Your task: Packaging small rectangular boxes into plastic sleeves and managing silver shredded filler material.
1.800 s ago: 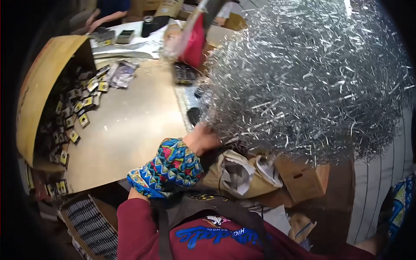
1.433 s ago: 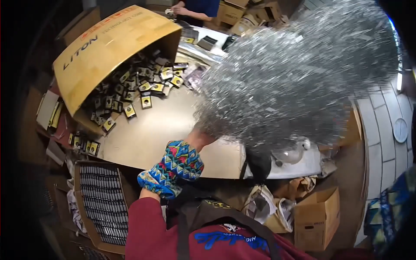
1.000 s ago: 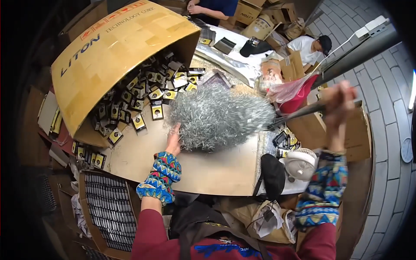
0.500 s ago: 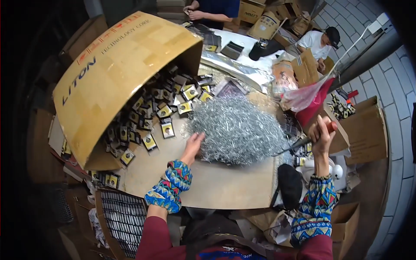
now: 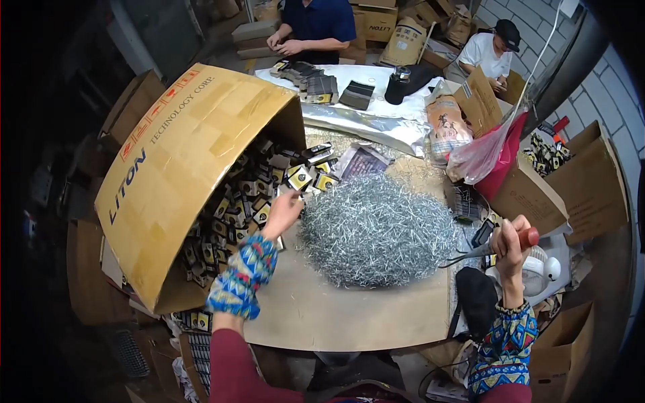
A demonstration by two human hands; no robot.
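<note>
My right hand (image 5: 510, 243) grips the red handle of a hand fork (image 5: 478, 252), whose thin metal prongs point left, at the right edge of a heap of small silvery metal pins (image 5: 376, 232). My left hand (image 5: 283, 213) is at the heap's upper left side, beside small yellow-and-black boxes (image 5: 299, 178). Its fingers are bent and blurred, so whether they hold anything does not show. More of these little boxes spill out of a large tipped cardboard carton (image 5: 178, 168). Heap and boxes rest on a brown board (image 5: 349, 322).
Behind the heap lie a silver foil sheet (image 5: 363, 124), a black bottle (image 5: 398, 86) and a pink plastic bag (image 5: 487, 158). A black pouch (image 5: 474, 302) and a white fan (image 5: 537, 272) stand at right. Two people (image 5: 316, 30) work across the table; open cartons (image 5: 584, 195) are at right.
My left hand has moved from the heap's left edge up toward the small boxes. My right hand still holds the hand fork. The whole view has shifted, showing more of the far side.
</note>
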